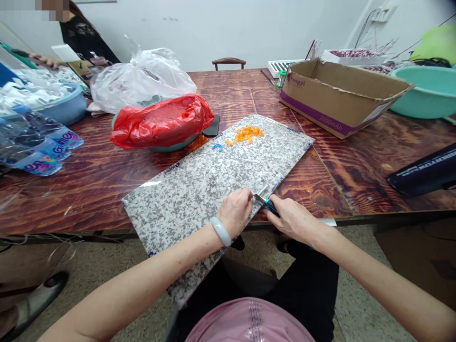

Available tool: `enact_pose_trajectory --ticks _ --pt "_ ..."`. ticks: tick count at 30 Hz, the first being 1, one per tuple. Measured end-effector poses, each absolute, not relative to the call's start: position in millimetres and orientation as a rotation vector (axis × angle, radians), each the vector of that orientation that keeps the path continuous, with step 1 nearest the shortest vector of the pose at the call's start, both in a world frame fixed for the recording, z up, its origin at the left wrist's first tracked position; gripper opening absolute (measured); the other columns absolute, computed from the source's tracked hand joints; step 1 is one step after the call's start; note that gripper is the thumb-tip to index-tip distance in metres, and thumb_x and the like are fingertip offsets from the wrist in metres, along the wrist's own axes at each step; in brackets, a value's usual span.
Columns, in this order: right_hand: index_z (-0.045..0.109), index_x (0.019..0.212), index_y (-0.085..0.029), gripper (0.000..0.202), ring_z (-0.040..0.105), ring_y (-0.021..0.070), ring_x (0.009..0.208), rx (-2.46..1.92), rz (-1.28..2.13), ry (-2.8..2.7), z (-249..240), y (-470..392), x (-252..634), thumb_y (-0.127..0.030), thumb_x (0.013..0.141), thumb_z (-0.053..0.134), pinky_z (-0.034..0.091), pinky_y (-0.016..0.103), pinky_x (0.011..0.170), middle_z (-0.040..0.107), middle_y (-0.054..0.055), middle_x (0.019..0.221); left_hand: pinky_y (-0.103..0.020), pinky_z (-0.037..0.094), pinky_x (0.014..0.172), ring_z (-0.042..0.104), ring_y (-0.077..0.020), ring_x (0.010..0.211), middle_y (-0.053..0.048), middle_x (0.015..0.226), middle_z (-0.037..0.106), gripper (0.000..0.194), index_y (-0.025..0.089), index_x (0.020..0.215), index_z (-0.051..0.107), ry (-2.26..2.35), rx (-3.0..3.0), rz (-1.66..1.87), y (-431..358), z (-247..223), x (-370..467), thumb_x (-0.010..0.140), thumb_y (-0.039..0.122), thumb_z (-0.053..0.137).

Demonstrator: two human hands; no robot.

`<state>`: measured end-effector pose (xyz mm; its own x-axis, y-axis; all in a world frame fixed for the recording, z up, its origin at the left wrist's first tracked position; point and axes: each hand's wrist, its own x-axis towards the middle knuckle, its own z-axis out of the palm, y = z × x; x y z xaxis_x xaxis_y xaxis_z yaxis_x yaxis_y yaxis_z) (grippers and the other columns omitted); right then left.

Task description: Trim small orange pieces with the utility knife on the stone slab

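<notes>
My right hand is closed round a small tool with a black-and-blue handle and a shiny, blade-like metal tip. That tip points left and meets the fingers of my left hand, which are pinched together. What they hold, if anything, is hidden. Both hands are over the near right edge of a grey speckled stone slab, and a thin pale stick shape shows just beyond the tip. Farther up the slab lie a heap of small orange curved pieces and several small blue pieces.
The slab overhangs the wooden table's front edge. Left stand a bowl under a red plastic bag, a clear bag and water bottles. Right are a cardboard box, a green basin and a dark cylinder. A person is back left.
</notes>
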<state>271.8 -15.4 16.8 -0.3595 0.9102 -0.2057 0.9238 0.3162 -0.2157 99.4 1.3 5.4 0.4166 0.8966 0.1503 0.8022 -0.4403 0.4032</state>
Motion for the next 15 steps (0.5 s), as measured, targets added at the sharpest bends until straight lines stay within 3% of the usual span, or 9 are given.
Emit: enact_pose_trajectory --ticks 15 --pt "0.04 0.096 -0.014 0.014 0.063 0.024 0.073 1.762 -0.375 2.236 29 -18 254 -0.026 0.089 0.035 0.036 0.027 0.056 0.062 0.009 0.078 -0.026 0.041 0.069 0.053 -0.015 0.076 -0.002 0.079 0.055 0.007 0.018 0.082 0.047 1.453 2.372 0.418 4 7 99 0.083 0.018 0.04"
